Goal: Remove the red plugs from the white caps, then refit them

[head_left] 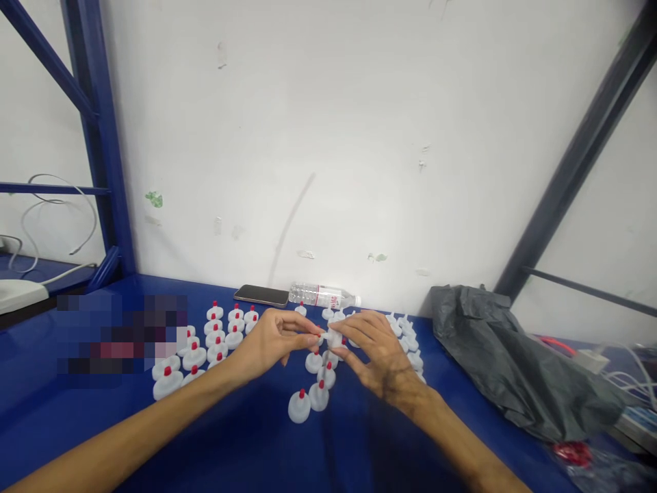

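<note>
Between my two hands a small white nozzle cap (336,337) is held on its side, above the blue table. My left hand (274,340) pinches at its narrow tip, where a bit of red shows between thumb and forefinger. My right hand (377,352) grips its wide white base with thumb and fingers. Several white caps with red tips (299,405) stand just below and behind my hands. More red-tipped caps (194,356) stand in rows on the left. White caps without visible red tips (409,341) are grouped beyond my right hand, partly hidden by it.
A phone (261,295) and a plastic bottle (324,296) lie along the wall. On the right are a dark grey bag (513,363), cables and a red item in clear plastic (573,453). Blue frame posts (97,137) rise at the left. A blurred patch covers part of the left table.
</note>
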Action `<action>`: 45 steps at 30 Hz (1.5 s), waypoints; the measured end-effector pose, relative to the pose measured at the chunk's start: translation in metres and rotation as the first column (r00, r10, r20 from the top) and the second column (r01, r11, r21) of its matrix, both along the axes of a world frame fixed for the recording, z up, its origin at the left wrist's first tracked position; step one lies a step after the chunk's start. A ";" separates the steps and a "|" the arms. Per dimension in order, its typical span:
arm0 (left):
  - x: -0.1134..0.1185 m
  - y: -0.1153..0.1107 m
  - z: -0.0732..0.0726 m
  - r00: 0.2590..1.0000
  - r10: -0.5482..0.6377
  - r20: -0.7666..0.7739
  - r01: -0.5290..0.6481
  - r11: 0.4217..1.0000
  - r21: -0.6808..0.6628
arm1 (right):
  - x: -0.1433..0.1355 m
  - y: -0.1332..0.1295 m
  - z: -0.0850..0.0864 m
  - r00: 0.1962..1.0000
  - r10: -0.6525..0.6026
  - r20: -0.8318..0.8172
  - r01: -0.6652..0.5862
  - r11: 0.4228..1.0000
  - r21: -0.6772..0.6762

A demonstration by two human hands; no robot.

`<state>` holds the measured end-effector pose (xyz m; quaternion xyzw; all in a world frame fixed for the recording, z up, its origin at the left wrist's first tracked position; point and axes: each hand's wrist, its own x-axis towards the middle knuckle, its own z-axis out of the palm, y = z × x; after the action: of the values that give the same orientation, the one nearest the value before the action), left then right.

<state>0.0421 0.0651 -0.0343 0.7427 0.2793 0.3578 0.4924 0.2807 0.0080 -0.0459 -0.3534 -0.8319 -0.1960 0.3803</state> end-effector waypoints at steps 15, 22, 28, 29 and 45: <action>-0.007 -0.017 0.011 0.879 -0.384 0.283 0.469 0.805 -0.362 | -0.019 -0.019 0.004 0.993 0.105 -0.050 -0.104 0.994 0.017; 0.001 -0.018 0.007 0.922 -0.315 0.227 0.373 0.880 -0.295 | -0.026 -0.022 0.005 0.994 0.097 -0.054 -0.095 0.995 0.034; 0.004 -0.018 0.003 0.932 -0.272 0.240 0.334 0.902 -0.272 | -0.029 -0.023 0.007 0.995 0.099 -0.032 -0.097 0.993 0.062; 0.004 -0.019 0.002 0.931 -0.273 0.242 0.335 0.902 -0.273 | -0.029 -0.024 0.007 0.994 0.100 -0.032 -0.098 0.993 0.066; 0.000 -0.005 0.000 0.988 -0.100 0.116 0.099 0.995 0.020 | -0.012 -0.016 0.016 0.980 -0.134 -0.146 0.154 0.979 0.133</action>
<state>0.0418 0.0605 -0.0344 0.7368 0.2101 0.3776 0.5200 0.2690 -0.0083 -0.0301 -0.3972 -0.7599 -0.2577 0.4454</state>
